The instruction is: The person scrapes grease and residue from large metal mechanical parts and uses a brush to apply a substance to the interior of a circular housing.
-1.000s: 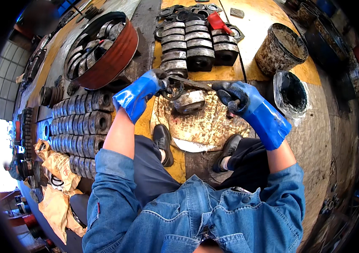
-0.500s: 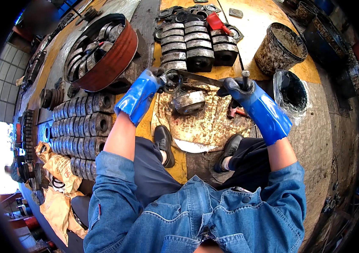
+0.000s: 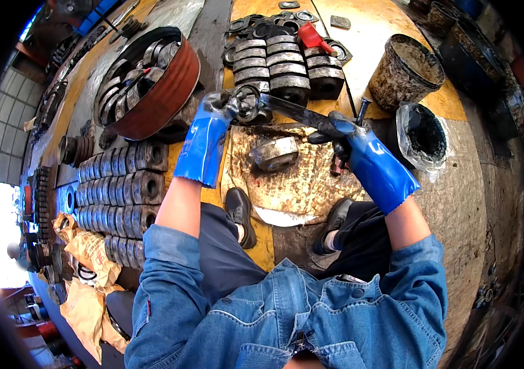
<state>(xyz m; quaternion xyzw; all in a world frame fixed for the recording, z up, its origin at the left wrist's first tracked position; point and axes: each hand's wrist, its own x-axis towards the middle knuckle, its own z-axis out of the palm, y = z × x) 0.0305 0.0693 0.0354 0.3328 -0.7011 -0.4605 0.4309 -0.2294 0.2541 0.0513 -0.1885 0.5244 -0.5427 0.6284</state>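
Both my hands wear blue rubber gloves with dark, greasy fingers. My left hand (image 3: 216,111) grips a shiny metal ring (image 3: 247,103) at its left side. Closed round a long flat dark metal blade (image 3: 296,112) is my right hand (image 3: 349,132); the blade's far end meets the ring. A dark rod with a wider head (image 3: 363,111) sticks up from the same fist. Below the blade, a grimy round metal housing (image 3: 276,154) lies on an oil-stained sheet (image 3: 286,190). Close under my right hand is a red-and-dark tool (image 3: 337,163), mostly hidden by the glove.
Rows of metal housings stand ahead (image 3: 289,80) and at left (image 3: 120,187). A rusty red drum ring (image 3: 176,92) holds more parts. A red scoop (image 3: 314,38) lies on the far stack. At right are a dirty bucket (image 3: 391,80) and a plastic-lined grease container (image 3: 404,132).
My left hand has raised the ring slightly and moved a little left. My right hand has dropped slightly, so the blade slants more and shows more of its length.
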